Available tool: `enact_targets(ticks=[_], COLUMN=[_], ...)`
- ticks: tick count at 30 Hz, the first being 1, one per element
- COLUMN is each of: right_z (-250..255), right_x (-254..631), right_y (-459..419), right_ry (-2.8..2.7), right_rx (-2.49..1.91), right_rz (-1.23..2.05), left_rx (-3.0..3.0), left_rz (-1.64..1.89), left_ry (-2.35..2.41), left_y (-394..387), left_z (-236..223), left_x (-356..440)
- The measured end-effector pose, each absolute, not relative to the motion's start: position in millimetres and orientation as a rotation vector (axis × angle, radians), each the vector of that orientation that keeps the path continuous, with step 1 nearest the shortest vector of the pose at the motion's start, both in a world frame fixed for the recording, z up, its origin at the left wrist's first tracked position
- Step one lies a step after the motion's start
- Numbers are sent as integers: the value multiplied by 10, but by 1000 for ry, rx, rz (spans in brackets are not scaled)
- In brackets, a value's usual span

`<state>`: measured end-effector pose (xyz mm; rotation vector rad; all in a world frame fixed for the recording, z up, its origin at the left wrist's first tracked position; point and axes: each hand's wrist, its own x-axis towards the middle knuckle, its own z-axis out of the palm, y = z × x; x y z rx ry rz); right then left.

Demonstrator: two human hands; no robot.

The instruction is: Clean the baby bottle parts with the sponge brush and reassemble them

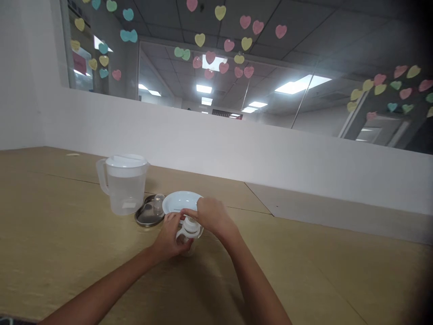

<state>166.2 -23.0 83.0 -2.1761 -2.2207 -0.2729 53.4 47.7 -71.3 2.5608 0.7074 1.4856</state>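
A baby bottle (191, 228) with a white top, white side handles and a clear body stands between my hands, just above or on the table. My left hand (172, 237) is closed around its left side, with the thumb low on the body. From the right, my right hand (213, 215) reaches over the white top with bent fingers, partly hiding it. Directly behind sits a white dish (181, 197). Left of that dish is a round metal tray (148, 214) with a clear dome-shaped cover (158, 204) on it.
A translucent lidded pitcher (126, 187) holding clear liquid stands on the wooden table (84, 243), left of the tray. Behind the table rises a white wall (203, 144) with windows carrying heart-shaped notes (220, 12). A small pale item (72, 155) lies at the back left.
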Motion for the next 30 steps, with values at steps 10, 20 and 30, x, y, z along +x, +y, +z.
enact_targets(ticks=[10,20,30], right_z=[743,781,830], right_x=[1755,1707,1722], right_y=[-138,-171,-213], right_ry=[-2401,-2356,-2367], right_rx=[-1826,-1982,-2084], right_rz=[-146,-145,-178], left_rx=[2522,2485,2509], left_rz=[1458,1502,1381], left_ry=[711,720,682], left_y=[473,480,458], left_z=[-729,-767,-737], left_x=[526,529,513])
